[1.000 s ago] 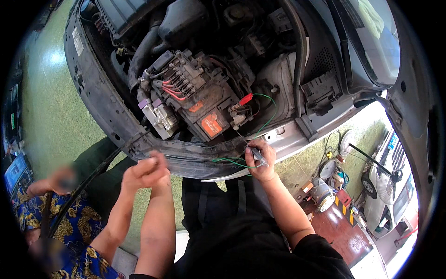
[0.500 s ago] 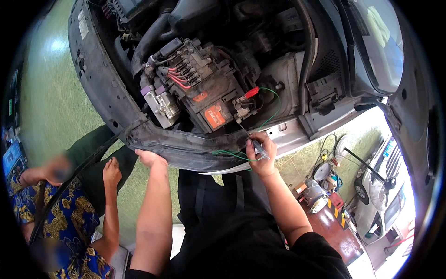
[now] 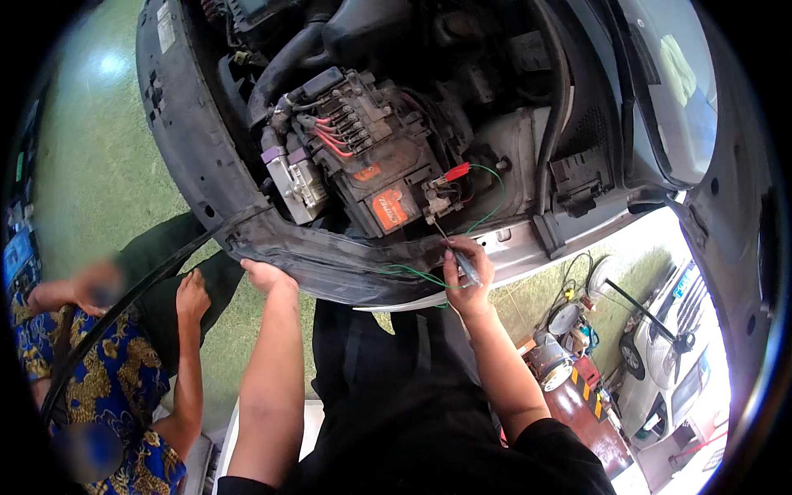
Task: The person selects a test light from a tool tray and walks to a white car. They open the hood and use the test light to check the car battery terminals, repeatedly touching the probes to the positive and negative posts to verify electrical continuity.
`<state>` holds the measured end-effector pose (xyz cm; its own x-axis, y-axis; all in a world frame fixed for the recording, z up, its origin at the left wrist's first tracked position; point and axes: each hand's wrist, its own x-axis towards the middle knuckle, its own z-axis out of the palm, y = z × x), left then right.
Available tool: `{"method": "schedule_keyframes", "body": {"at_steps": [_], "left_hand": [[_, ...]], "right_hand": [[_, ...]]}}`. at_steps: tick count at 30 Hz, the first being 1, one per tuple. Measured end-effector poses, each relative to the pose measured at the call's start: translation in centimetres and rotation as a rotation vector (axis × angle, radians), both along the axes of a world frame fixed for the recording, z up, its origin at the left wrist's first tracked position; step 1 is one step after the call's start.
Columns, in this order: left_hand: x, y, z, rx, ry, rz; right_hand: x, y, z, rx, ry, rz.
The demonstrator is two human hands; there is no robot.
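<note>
My right hand is closed around a test-light pen with a clear handle. Its thin metal probe reaches up to the battery terminal clamp, where the tip seems to touch the lower end. A green wire trails beside the hand. More green wire loops to a red clip fastened at the terminal. The dusty car battery with an orange label sits below a fuse block with red cables. My left hand grips the dark fender edge, its fingers partly hidden.
At the left, a person in a patterned shirt sits close by, one hand closed. A black strip crosses in front of them. At right stand a fan, tools on a brown table and a white car.
My view has shifted slightly, so the engine bay lies a little farther right and lower. Both hands keep their holds, and the probe stays at the terminal.
</note>
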<state>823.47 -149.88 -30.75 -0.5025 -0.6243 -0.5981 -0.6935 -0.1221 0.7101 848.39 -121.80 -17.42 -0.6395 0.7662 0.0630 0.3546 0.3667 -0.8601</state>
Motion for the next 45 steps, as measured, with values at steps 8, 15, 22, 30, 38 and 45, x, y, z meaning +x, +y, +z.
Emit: {"method": "schedule_keyframes", "body": {"at_steps": [8,15,22,30,38,45], "left_hand": [[-0.3,-0.1,-0.8,-0.055,-0.012,-0.008],[-0.2,0.1,-0.6,0.037,0.026,-0.010],[-0.3,-0.3,-0.7,0.225,0.093,-0.025],[-0.1,2.7,2.2,0.337,0.046,0.012],[-3.3,7.3,9.8,1.045,-0.556,0.211],[-4.1,20.0,15.0,1.332,-1.279,1.172]], "right_hand": [[0.3,0.0,0.1,0.103,-0.021,0.078],[-0.1,0.1,0.5,0.062,-0.090,0.087],[-1.5,1.0,2.4,-0.040,-0.007,0.070],[-12.0,8.9,6.1,0.105,-0.077,0.123],[-16.8,16.2,5.1,0.084,-0.214,0.404],[-18.7,16.4,3.3,-0.047,-0.308,0.377]]}}
